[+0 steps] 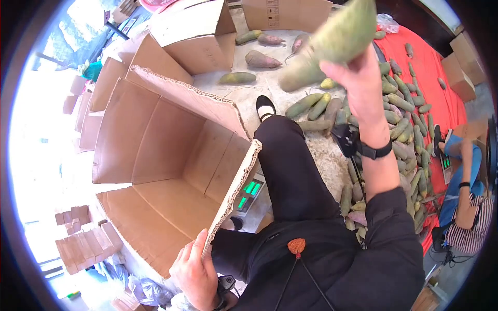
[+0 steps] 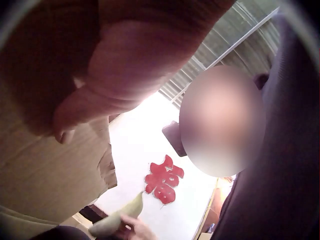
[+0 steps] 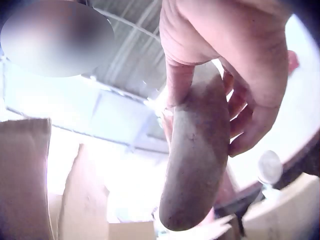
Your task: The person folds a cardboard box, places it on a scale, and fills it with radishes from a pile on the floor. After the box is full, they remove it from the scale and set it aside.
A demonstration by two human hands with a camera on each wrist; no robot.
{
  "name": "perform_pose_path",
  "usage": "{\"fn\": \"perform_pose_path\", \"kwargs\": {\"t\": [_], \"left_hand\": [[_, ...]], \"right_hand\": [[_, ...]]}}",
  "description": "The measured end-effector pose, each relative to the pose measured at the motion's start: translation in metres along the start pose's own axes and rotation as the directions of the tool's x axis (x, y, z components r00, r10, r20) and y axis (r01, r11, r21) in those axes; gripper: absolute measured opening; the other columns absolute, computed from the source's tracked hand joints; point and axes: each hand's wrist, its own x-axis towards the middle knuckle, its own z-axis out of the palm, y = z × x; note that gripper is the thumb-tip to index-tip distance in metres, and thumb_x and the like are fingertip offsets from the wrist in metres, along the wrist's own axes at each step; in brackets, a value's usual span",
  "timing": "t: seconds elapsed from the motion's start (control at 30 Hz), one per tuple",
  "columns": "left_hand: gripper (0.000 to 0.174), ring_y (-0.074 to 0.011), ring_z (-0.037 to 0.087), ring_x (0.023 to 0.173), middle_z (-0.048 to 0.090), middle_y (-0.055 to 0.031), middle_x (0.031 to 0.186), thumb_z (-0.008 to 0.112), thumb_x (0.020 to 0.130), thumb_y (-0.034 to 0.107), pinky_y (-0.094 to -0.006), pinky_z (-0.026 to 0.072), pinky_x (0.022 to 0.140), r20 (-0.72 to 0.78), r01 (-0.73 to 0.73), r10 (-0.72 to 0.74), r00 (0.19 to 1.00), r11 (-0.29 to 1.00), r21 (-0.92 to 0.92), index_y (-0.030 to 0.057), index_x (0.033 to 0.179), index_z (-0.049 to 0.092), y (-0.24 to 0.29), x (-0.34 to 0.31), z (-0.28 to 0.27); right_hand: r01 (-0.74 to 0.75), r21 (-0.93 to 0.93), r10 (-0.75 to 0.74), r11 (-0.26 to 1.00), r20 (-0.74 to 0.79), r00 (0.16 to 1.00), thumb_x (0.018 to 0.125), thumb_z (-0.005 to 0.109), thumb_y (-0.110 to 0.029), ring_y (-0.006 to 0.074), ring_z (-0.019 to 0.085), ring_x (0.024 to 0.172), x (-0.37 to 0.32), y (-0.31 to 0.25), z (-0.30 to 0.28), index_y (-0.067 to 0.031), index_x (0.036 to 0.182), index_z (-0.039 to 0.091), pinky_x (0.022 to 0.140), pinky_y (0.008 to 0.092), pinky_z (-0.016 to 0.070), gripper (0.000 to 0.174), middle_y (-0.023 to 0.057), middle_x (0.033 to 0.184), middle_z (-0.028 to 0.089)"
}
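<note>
Raised over the floor, my right hand [image 1: 360, 83] grips a large pale-green radish [image 1: 345, 39], its fingers and thumb round one end. In the right wrist view the radish [image 3: 195, 160] hangs down from those fingers. My left hand [image 1: 194, 272] holds the near flap edge of an open cardboard box [image 1: 166, 202], fingers on the outer side. Inside, the part of the box that shows is bare cardboard. A scale [image 1: 250, 194] with a lit green display shows just beyond the flap, partly hidden by it.
Many green radishes [image 1: 402, 127] lie heaped at the right on a red cloth [image 1: 451, 111]. Several more lie on the floor ahead, near another box [image 1: 207, 49]. A person in a striped top [image 1: 472, 228] sits at the far right. Flattened cardboard [image 1: 85, 246] is stacked at the left.
</note>
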Motion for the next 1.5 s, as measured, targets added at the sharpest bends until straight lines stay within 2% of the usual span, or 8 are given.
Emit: {"fn": "perform_pose_path", "kwargs": {"t": [0.13, 0.33, 0.53, 0.67, 0.8, 0.9, 1.2, 1.5], "left_hand": [[0.023, -0.0338, 0.063, 0.072, 0.063, -0.0187, 0.08, 0.06, 0.08, 0.004, -0.0373, 0.0478, 0.065, -0.105, -0.058, 0.055, 0.993, 0.998, -0.024, -0.0029, 0.101, 0.063, -0.001, -0.002, 0.012], [0.018, -0.0356, 0.06, 0.068, 0.06, -0.0179, 0.075, 0.06, 0.077, 0.005, -0.0387, 0.0451, 0.061, -0.119, -0.039, 0.038, 0.992, 0.999, -0.006, -0.0015, 0.094, 0.064, -0.004, -0.002, 0.009], [0.024, -0.0344, 0.063, 0.081, 0.066, -0.0159, 0.094, 0.057, 0.088, 0.014, -0.039, 0.0491, 0.068, -0.006, 0.008, -0.008, 1.0, 1.0, 0.019, 0.0078, 0.11, 0.064, -0.005, -0.001, 0.003], [0.024, -0.0347, 0.063, 0.079, 0.065, -0.0167, 0.092, 0.056, 0.088, 0.014, -0.0391, 0.0489, 0.067, 0.009, -0.008, 0.008, 1.0, 1.0, 0.015, 0.0068, 0.109, 0.063, -0.004, 0.002, 0.001], [0.023, -0.0351, 0.063, 0.078, 0.065, -0.0173, 0.09, 0.058, 0.087, 0.013, -0.0384, 0.0489, 0.065, 0.03, 0.002, -0.001, 1.0, 1.0, -0.031, 0.0065, 0.109, 0.064, -0.007, 0.004, 0.0], [0.023, -0.0354, 0.063, 0.075, 0.064, -0.0184, 0.086, 0.058, 0.086, 0.012, -0.0391, 0.0483, 0.064, 0.006, 0.003, -0.003, 1.0, 1.0, -0.028, 0.0063, 0.108, 0.064, -0.01, 0.006, 0.002], [0.014, -0.0391, 0.054, 0.063, 0.055, -0.0209, 0.071, 0.058, 0.084, 0.004, -0.0409, 0.0421, 0.056, 0.084, 0.038, -0.036, 0.996, 0.999, -0.029, -0.0006, 0.096, 0.063, -0.019, 0.02, -0.003], [0.021, -0.0365, 0.06, 0.069, 0.061, -0.0198, 0.079, 0.057, 0.083, 0.0, -0.0393, 0.046, 0.061, 0.155, 0.153, -0.147, 0.977, 0.988, -0.027, 0.0008, 0.102, 0.065, -0.008, 0.037, -0.009]], "right_hand": [[-0.045, 0.43, -0.067, 0.902, 0.241, 0.968, 0.082, 0.069, -0.014, 0.0252, 0.063, 0.096, 0.026, -0.05, 0.072, -0.0089, 0.139, 0.03, 0.081, 0.0398, 0.0533, 0.069, 0.0123, 0.118, 0.057], [0.236, -0.05, -0.159, 0.971, 0.599, 0.784, 0.064, 0.074, -0.014, 0.0369, 0.062, 0.089, 0.0, -0.037, 0.144, 0.0023, 0.106, 0.05, 0.077, 0.0404, 0.0506, 0.051, 0.0191, 0.094, 0.063], [0.577, -0.241, 0.033, 0.78, 0.937, 0.348, 0.066, 0.066, -0.008, 0.0341, 0.065, 0.078, -0.031, -0.022, 0.149, 0.0007, 0.092, 0.055, 0.067, 0.0414, 0.0522, 0.03, 0.0182, 0.076, 0.064], [0.478, -0.25, 0.041, 0.842, 0.913, 0.405, 0.07, 0.066, -0.008, 0.03, 0.063, 0.068, -0.018, -0.027, 0.129, -0.0018, 0.087, 0.056, 0.061, 0.0397, 0.051, 0.021, 0.0131, 0.078, 0.062], [0.158, -0.011, -0.132, 0.987, 0.497, 0.857, 0.078, 0.065, -0.012, 0.0198, 0.063, 0.067, 0.001, -0.011, 0.076, -0.0047, 0.09, 0.065, 0.063, 0.0314, 0.0492, 0.014, 0.0099, 0.076, 0.066], [-0.131, -0.272, 0.192, 0.953, 0.213, 0.958, 0.08, 0.064, -0.012, 0.0124, 0.059, 0.07, 0.012, 0.049, 0.011, -0.0034, 0.092, 0.065, 0.065, 0.0274, 0.0479, 0.015, 0.007, 0.079, 0.066], [-0.226, -0.973, 0.594, -0.039, -0.204, 0.778, 0.078, 0.058, -0.01, 0.0308, 0.057, 0.101, -0.122, 0.264, -0.177, -0.008, 0.105, 0.06, 0.083, 0.0454, 0.0463, 0.027, 0.0145, 0.105, 0.06], [0.078, -0.963, 0.648, -0.258, -0.112, 0.753, 0.089, 0.044, -0.013, 0.0204, 0.049, 0.112, -0.168, 0.317, -0.171, -0.0167, 0.119, 0.053, 0.088, 0.0512, 0.0393, 0.032, 0.0027, 0.117, 0.054]]}}
